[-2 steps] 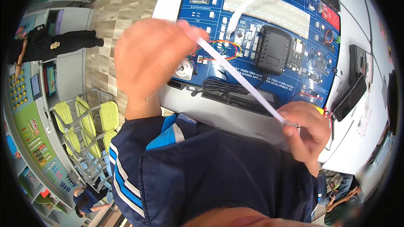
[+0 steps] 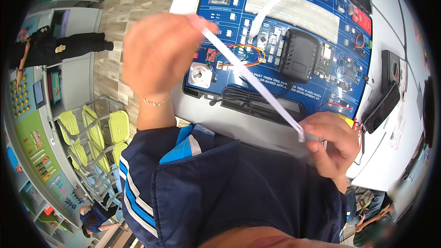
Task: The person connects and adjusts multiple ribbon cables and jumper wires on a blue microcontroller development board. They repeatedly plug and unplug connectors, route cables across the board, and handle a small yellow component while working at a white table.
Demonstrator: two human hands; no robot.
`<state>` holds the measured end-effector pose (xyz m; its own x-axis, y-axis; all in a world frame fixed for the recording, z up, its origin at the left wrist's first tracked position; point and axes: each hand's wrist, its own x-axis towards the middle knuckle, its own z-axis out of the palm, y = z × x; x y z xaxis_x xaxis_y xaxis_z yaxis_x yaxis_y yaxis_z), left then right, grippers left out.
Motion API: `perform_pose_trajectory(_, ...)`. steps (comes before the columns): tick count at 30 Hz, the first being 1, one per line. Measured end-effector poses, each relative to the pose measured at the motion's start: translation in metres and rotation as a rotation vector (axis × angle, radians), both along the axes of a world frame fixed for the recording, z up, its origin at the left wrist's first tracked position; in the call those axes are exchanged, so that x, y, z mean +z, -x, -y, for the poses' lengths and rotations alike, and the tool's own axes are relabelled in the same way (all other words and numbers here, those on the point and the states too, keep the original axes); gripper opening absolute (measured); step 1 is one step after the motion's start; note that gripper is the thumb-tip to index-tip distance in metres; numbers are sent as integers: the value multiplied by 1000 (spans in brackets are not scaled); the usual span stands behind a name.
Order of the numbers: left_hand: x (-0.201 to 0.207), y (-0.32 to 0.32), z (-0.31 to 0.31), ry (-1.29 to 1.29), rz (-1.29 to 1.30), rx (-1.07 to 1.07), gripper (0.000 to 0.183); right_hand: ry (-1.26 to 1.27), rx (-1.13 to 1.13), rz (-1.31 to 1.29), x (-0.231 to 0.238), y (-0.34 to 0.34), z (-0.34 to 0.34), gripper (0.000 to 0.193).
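My left hand (image 2: 158, 55), slightly blurred, pinches the upper end of a white flat cable (image 2: 250, 78). The cable slants down to the right across the front of a blue electronics training board (image 2: 220, 57). Its lower end lies beside the fingertips of my right hand (image 2: 334, 142); whether they touch it I cannot tell. My right thumb and forefinger are closed around something small and greyish, mostly hidden. On the board lie a black power adapter (image 2: 299, 55), a white breadboard (image 2: 291, 11) and another white flat cable (image 2: 275, 2), which arches over the breadboard.
A coiled black cord (image 2: 245, 96) lies along the board's near edge. To the right, a black phone (image 2: 383, 105) and a multimeter (image 2: 392, 66) rest on the white table (image 2: 374, 167). Green chairs (image 2: 94, 126) stand at left, with other people in the room.
My left hand has moved slightly left and up, drawing the cable with it. The cable's lower end has slid left, out from between my right fingertips.
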<state>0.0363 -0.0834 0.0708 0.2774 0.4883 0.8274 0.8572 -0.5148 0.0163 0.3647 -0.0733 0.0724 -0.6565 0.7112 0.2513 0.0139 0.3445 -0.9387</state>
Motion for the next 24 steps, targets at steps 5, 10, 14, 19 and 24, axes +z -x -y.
perform_pose_trajectory(5, -42, 28, -26, 83, 574, -224, 16, 20, 102, -139, -19, 4, 1, 24)
perform_pose_trajectory(10, -52, 35, -36, 362, 767, -422, 16, -86, 66, -191, -36, 5, -8, 17)
perform_pose_trajectory(14, -54, 34, -34, 517, 885, -428, 14, -69, 17, -242, -41, 3, -9, 14)
perform_pose_trajectory(19, -49, 33, -33, 726, 1042, -409, 16, -101, 72, -329, -41, -5, -12, 13)
perform_pose_trajectory(24, -47, 30, -33, 785, 1094, -314, 20, -98, 14, -372, -47, -14, -9, 16)
